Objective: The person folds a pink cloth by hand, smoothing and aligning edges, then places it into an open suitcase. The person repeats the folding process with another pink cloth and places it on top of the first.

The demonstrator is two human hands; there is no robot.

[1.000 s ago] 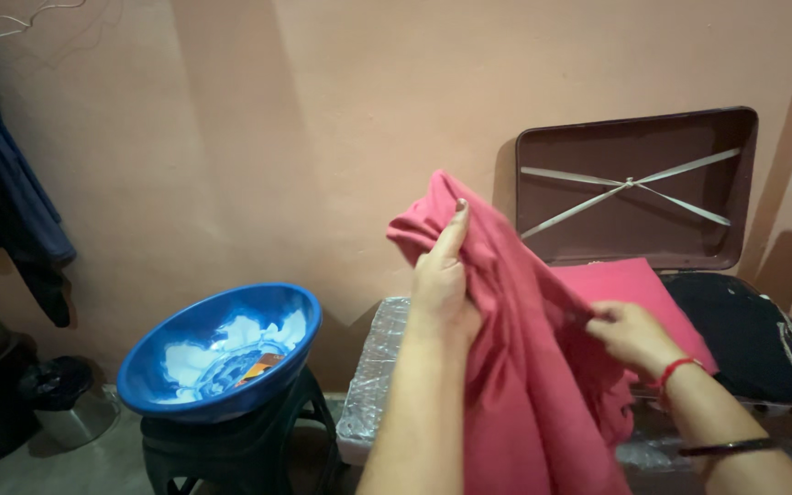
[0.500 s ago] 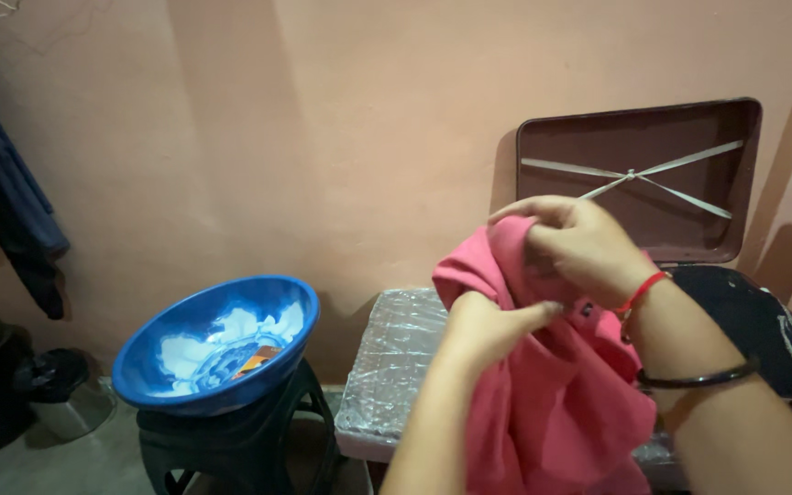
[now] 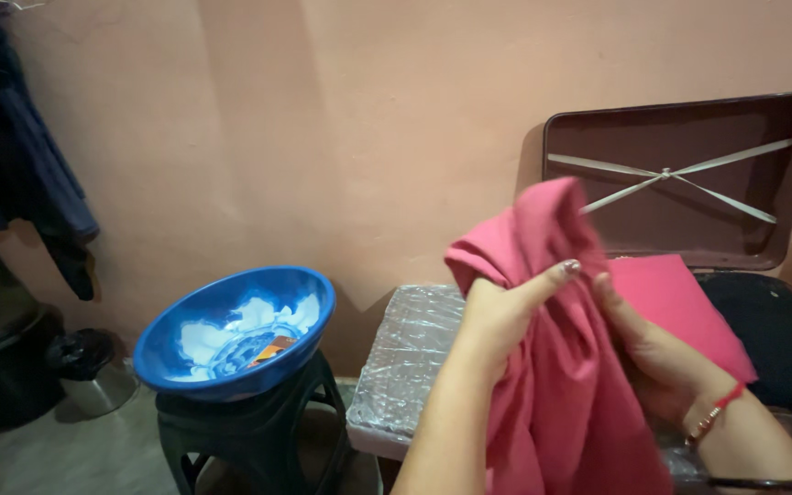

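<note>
Half a second on, the right hand (image 3: 657, 357) has dropped from the top of the pink cloth (image 3: 561, 367) to its right edge, fingers curled into it, while the left hand (image 3: 501, 316) pinches the upper fold, so it hangs spread between them. Behind, the open suitcase (image 3: 680, 174) holds folded pink fabric (image 3: 671, 302); the blue basin (image 3: 236, 330) on the stool (image 3: 249, 431) holds a small orange object (image 3: 272, 348).

A plain pink-walled room with low furniture

A bare pink wall (image 3: 341, 137) fills the back; dark clothes (image 3: 20, 174) hang at its left edge. A blue basin (image 3: 231, 335) sits on a dark stool (image 3: 249, 440), beside a foil-wrapped box (image 3: 410, 353). An open brown trunk lid (image 3: 680, 179) leans against the wall at right.
</note>
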